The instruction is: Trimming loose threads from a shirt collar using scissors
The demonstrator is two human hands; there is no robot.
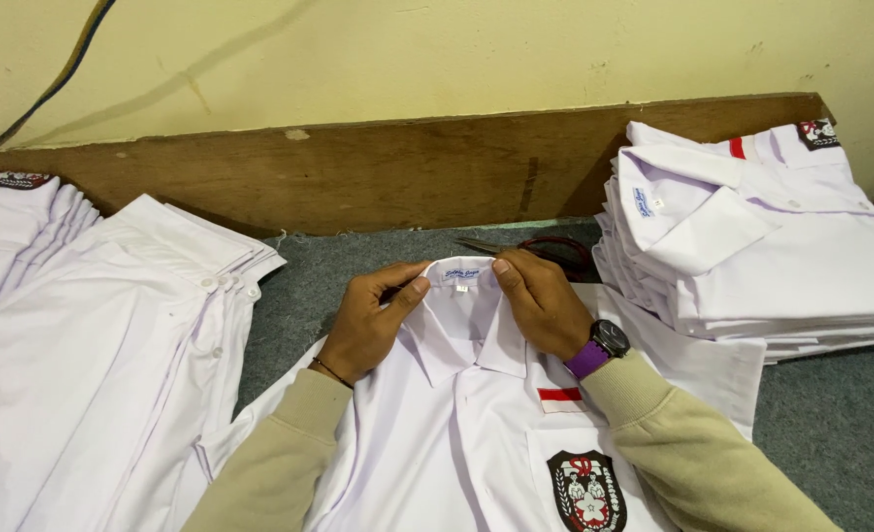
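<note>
Spread flat on the grey mat (831, 414), front up, a white shirt (456, 433) lies nearest, its collar toward the wooden board (358, 172). Left of the shirt sits a stack of unfolded shirts (92, 335); the left hand (368, 320) and right hand (540, 300) each pinch the collar between thumb and fingers. Right of it, scissors (545, 251) lie beside a pile of folded shirts (762, 236).

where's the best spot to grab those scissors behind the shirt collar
Judging by the pose, take the scissors by the dark red handle loops on their right end, coming from above on the right hand side. They lie flat on the grey mat with the blades pointing left, partly hidden behind the hand and the white shirt.
</note>
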